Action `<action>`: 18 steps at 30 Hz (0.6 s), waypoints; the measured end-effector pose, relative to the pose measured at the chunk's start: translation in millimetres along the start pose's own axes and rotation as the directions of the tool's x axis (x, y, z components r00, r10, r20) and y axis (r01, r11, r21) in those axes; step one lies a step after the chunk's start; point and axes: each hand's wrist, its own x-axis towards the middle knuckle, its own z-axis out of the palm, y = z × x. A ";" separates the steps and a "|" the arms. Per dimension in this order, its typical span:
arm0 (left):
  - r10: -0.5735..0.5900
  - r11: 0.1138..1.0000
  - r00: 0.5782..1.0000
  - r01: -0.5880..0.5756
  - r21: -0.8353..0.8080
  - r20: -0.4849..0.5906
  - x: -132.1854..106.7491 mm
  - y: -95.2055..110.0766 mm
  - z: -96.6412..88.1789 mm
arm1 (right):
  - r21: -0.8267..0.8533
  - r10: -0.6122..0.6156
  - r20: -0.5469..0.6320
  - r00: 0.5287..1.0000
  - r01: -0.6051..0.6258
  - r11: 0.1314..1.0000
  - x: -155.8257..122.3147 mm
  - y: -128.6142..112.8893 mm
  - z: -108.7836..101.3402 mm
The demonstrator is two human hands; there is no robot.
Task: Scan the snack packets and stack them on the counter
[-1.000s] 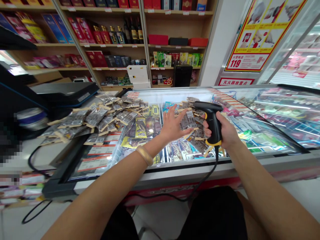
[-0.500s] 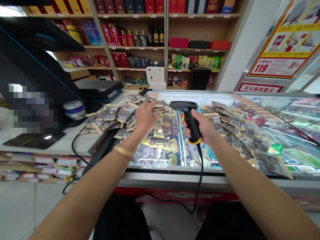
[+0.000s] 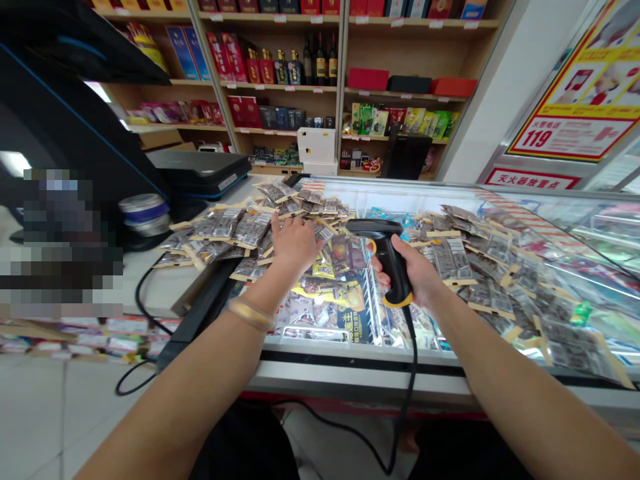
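Observation:
My right hand (image 3: 419, 272) is wrapped around the grip of a black and yellow barcode scanner (image 3: 395, 267). The scanner's head points left, above the glass top, and its cable hangs from the handle. My left hand (image 3: 296, 244), with a gold bangle at the wrist, reaches palm down over the left pile of small clear packets (image 3: 253, 228). Its fingers are stretched out and touch or nearly touch the packets; the fingertips are partly hidden among them. A second pile of similar packets (image 3: 493, 293) spreads out to the right of the scanner.
Under the piles is a glass-topped freezer (image 3: 320, 357) with colourful packs inside. A black scale-like device (image 3: 200, 175) and a round tin (image 3: 145, 215) stand on the left counter below a dark screen. The scanner's cable (image 3: 411, 380) loops down in front. Stocked shelves (image 3: 280, 87) stand behind.
The view has shifted a little. My left hand has settled lower over the left packets. My right hand still holds the scanner, now slightly lower and further right in the picture.

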 end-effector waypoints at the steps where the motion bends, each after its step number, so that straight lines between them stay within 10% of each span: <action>1: -0.010 1.000 1.000 0.010 0.010 0.005 -0.5 1.1 -2.4 | -0.002 0.000 0.006 1.000 0.000 1.000 -0.3 -0.2 0.4; 8: -0.064 0.947 0.996 0.080 -0.311 0.060 2.5 -0.4 -6.8 | -0.018 0.013 -0.020 1.000 -0.014 1.000 -4.1 -0.1 4.7; 15: -0.313 0.397 0.927 0.324 -0.859 0.204 5.0 -5.2 5.2 | -0.046 0.011 0.030 0.999 -0.009 0.999 -6.8 2.4 3.2; 18: -0.340 0.331 0.911 0.347 -0.877 0.232 5.6 -6.3 7.9 | -0.077 0.029 0.079 0.996 -0.023 0.997 -7.4 4.3 2.0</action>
